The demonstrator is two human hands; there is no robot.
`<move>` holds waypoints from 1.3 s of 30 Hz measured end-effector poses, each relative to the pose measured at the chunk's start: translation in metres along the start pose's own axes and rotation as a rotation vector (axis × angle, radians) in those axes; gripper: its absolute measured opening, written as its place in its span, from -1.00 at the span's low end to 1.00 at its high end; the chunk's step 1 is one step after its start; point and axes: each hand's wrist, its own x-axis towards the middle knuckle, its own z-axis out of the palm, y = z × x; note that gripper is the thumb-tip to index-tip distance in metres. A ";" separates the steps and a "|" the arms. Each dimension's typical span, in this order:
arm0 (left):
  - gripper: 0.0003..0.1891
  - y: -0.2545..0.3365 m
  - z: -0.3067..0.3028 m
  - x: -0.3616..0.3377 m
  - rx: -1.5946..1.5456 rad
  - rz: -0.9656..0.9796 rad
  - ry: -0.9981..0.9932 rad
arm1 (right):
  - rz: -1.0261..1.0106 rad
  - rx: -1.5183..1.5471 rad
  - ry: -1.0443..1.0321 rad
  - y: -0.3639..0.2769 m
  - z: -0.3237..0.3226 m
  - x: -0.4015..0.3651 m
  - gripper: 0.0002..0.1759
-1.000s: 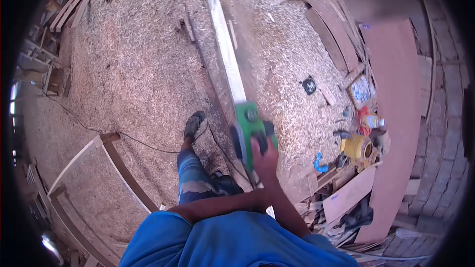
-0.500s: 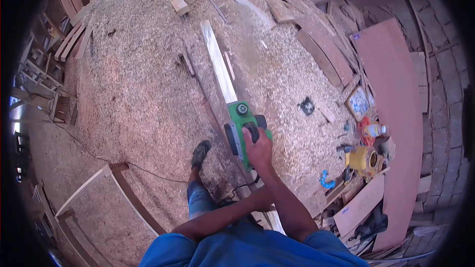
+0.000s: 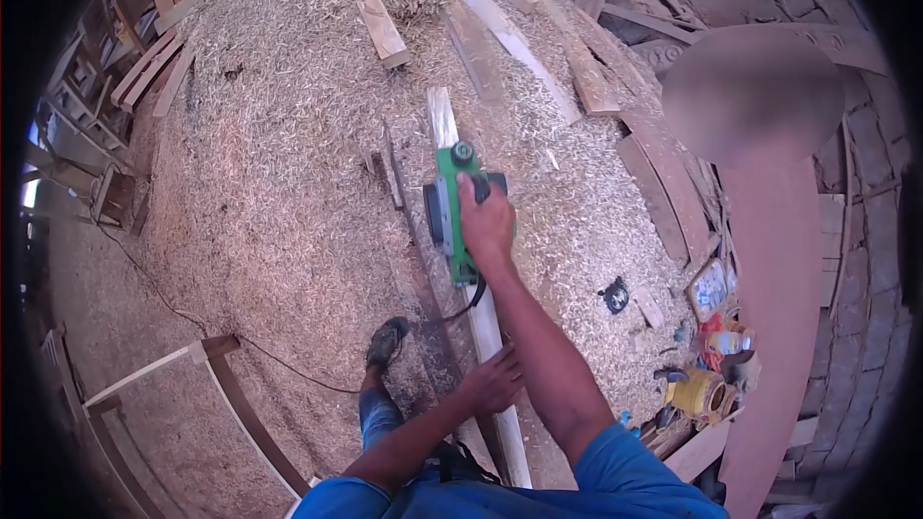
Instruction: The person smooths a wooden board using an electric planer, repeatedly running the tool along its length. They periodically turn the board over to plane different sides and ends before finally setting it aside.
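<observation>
My right hand [image 3: 487,223] is closed round the handle of a green electric planer [image 3: 463,258]. The planer rests on a long, narrow wooden board [image 3: 484,327], whose pale far end [image 3: 440,113] shows just beyond the tool. Nearer my body, my left hand [image 3: 492,381] lies across the same board, its fingers bent over the edge. A black power cord [image 3: 471,306] leaves the planer's rear and bends to the left.
Wood shavings [image 3: 279,173] cover the ground. Planks [image 3: 385,31] lie ahead, and a wooden frame [image 3: 216,356] stands at left. On the right are a yellow power tool [image 3: 694,394], a bottle [image 3: 735,341] and a long brown panel [image 3: 769,327]. A blurred patch hides the upper right.
My right hand has pushed the planer forward along the board. My left hand, mostly hidden behind the right forearm before, now shows on the board. The view has shifted somewhat.
</observation>
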 end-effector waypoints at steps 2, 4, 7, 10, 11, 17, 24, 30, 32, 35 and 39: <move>-0.54 -0.001 0.000 0.001 0.005 -0.009 -0.009 | -0.019 -0.008 0.017 -0.015 0.013 0.033 -0.33; -0.51 -0.003 0.002 0.002 0.009 -0.023 -0.011 | -0.038 0.005 0.028 -0.031 0.024 0.062 -0.30; -0.55 -0.008 0.009 0.002 0.006 0.003 0.093 | -0.044 0.038 0.023 -0.052 0.036 0.098 -0.24; -0.55 -0.012 0.014 0.002 0.035 0.019 0.154 | -0.037 0.033 -0.024 -0.070 0.048 0.136 -0.13; -0.55 -0.012 0.016 0.001 0.026 0.020 0.148 | -0.037 0.029 -0.048 -0.074 0.051 0.148 -0.10; -0.54 -0.017 0.017 0.001 -0.004 0.016 0.100 | -0.057 0.002 -0.022 -0.105 0.067 0.196 -0.16; -0.53 -0.018 0.022 0.001 -0.054 -0.002 0.134 | -0.086 0.012 -0.032 -0.117 0.096 0.248 -0.14; -0.76 -0.016 -0.091 -0.010 -0.293 -0.624 0.406 | -0.150 0.047 -0.111 -0.054 0.059 0.165 -0.11; -0.81 -0.043 -0.124 -0.033 -0.178 -0.772 0.625 | -0.090 0.084 -0.219 -0.025 0.010 0.087 -0.30; -0.70 -0.080 -0.128 -0.071 -0.368 -1.190 0.559 | -0.057 0.146 -0.263 0.053 -0.058 -0.037 -0.51; -0.45 -0.073 -0.110 -0.053 -0.479 -1.304 0.077 | 0.171 0.040 -0.258 0.158 -0.164 -0.197 -0.57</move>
